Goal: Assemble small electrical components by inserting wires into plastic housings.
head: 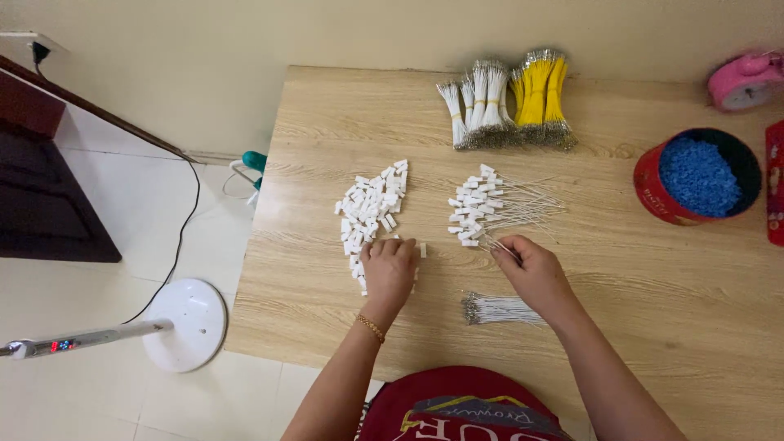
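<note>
From the head camera, the left hand [389, 268] rests knuckles-up, fingers curled onto the near end of a pile of small white plastic pieces [371, 206]. The right hand [532, 269] pinches thin white wires [500, 246]; finished wires with white ends [490, 204] lie just beyond it, a loose wire bundle [496, 309] beside its wrist on the wooden table [653, 327].
</note>
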